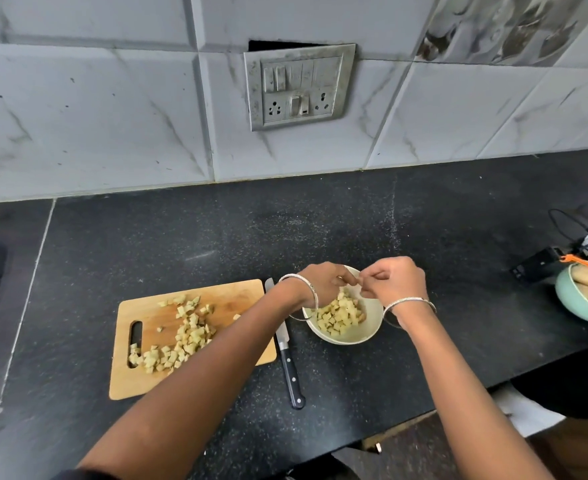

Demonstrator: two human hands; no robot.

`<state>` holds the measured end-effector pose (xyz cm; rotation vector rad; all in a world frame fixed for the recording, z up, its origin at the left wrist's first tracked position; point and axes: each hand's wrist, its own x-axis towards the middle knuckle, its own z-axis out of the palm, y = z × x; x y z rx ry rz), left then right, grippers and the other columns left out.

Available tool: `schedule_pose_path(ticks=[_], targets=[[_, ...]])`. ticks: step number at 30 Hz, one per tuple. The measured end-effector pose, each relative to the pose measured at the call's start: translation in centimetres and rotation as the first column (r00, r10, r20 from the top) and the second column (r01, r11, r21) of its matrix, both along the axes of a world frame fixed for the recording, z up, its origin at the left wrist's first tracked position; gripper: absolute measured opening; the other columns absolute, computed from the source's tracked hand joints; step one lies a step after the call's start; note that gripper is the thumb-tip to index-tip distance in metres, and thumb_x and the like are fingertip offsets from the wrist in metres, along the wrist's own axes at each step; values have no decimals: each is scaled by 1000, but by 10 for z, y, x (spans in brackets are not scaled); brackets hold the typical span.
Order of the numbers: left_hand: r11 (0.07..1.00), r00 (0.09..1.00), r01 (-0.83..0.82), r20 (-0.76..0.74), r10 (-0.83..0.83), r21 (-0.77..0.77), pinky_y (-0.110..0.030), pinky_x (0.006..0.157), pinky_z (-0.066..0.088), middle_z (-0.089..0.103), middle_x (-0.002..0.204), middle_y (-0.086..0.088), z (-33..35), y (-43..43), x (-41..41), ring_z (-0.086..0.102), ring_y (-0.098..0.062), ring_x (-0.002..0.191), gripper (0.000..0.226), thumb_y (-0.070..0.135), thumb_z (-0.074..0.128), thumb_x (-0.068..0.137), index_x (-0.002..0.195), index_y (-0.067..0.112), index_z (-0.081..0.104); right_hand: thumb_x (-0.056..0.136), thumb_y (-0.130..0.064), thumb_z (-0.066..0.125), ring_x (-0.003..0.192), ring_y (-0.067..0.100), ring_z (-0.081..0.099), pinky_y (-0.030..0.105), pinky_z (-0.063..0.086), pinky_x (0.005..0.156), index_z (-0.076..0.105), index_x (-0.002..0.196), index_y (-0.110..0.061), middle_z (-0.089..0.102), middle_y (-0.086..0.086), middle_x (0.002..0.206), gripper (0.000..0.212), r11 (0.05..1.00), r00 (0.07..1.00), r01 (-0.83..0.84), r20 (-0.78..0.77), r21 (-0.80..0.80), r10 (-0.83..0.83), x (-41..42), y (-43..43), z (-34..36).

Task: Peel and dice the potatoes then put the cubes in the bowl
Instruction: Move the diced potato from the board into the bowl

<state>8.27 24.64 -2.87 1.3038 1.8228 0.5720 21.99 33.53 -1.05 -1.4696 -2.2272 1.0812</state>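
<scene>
Potato cubes (341, 315) look light, wet and clingy, so scoop handfuls. Some are in the bowl (365, 333) by the front edge of the worktop (389, 237), the rest on the board (237, 299). Your left hand (320, 282) and right hand (394, 282) curl their fingers above the bowl; can't tell if they're holding anything.

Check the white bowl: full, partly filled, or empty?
Partly filled: potato cubes pile in the white bowl, bare inner wall showing at its near side.

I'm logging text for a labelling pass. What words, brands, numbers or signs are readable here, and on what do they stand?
No text can be read in this view.
switch panel: no legible marking on its switches or sockets.
knife: no brand shows on blade or handle.
black device: any marking is too small to read.
cutting board and white bowl: plain.
</scene>
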Motion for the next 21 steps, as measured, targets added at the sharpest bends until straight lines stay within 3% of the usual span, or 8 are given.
schedule_pose_path(ticks=[2, 5, 6, 9, 11, 14, 18, 21], targets=[[999, 998, 35, 55, -34, -11, -31, 94, 49, 54, 138, -9, -2, 0, 5, 58, -21, 115, 48, -2, 37, 93, 131, 18, 55, 82, 2, 73, 57, 15, 72, 25, 58, 63, 76, 76, -11, 74, 4, 69, 14, 998, 996, 53, -68, -26, -54, 3, -4, 0], [999, 991, -33, 126, 32, 9, -20, 56, 43, 56, 133, -13, -6, -1, 7, 53, -12, 67, 39, 4, 32, 98, 127, 17, 54, 83, 4, 69, 60, 17, 73, 25, 58, 64, 76, 79, -9, 74, 7, 71, 15, 993, 986, 98, -128, -59, -105, 11, -11, 0], [997, 990, -62, 127, 57, 40, -23, 58, 45, 58, 130, -14, -7, -1, 5, 55, -14, 70, 38, 3, 33, 97, 124, 18, 55, 83, 4, 69, 60, 18, 73, 26, 58, 65, 76, 79, -9, 74, 8, 72, 16, 992, 983, 107, -142, -71, -116, 13, -14, 1], [966, 973, -194, 159, 168, 168, -26, 86, 49, 66, 117, -6, -5, -9, -4, 62, -18, 107, 36, -5, 44, 90, 114, 18, 60, 83, 4, 70, 62, 21, 73, 34, 61, 70, 76, 80, -9, 74, 11, 72, 16, 988, 974, 109, -190, -105, -127, 18, -24, 0], [910, 934, -337, 211, 289, 243, -28, 95, 50, 71, 107, 1, 0, -18, -16, 65, -12, 104, 28, -1, 52, 89, 105, 18, 65, 84, 4, 69, 61, 21, 73, 41, 62, 73, 76, 83, -9, 73, 9, 70, 15, 990, 971, 93, -211, -102, -113, 16, -33, -1], [836, 874, -478, 237, 424, 268, -35, 90, 54, 73, 94, 6, 8, -46, -40, 67, -8, 89, 10, 17, 63, 90, 96, 23, 69, 86, 2, 67, 60, 17, 72, 41, 62, 72, 76, 84, -13, 74, 4, 72, 17, 998, 982, 27, -185, -50, -36, 7, -56, -2], [882, 896, -436, -3, 444, 176, -32, 90, 51, 68, 102, 7, 14, -115, -82, 63, -10, 94, 23, 30, 67, 88, 110, 23, 65, 87, -9, 66, 70, 9, 70, 34, 58, 77, 76, 85, -22, 74, -9, 76, 17, 964, 967, -241, -57, 109, 248, -22, -100, -20], [900, 886, -433, -163, 435, 49, -30, 91, 48, 61, 116, 9, 5, -178, -110, 60, -12, 104, 40, 30, 72, 85, 122, 25, 58, 91, -16, 63, 85, 10, 68, 30, 54, 82, 76, 95, -24, 75, -10, 91, 16, 892, 898, -439, 53, 111, 436, -51, -130, -35]])
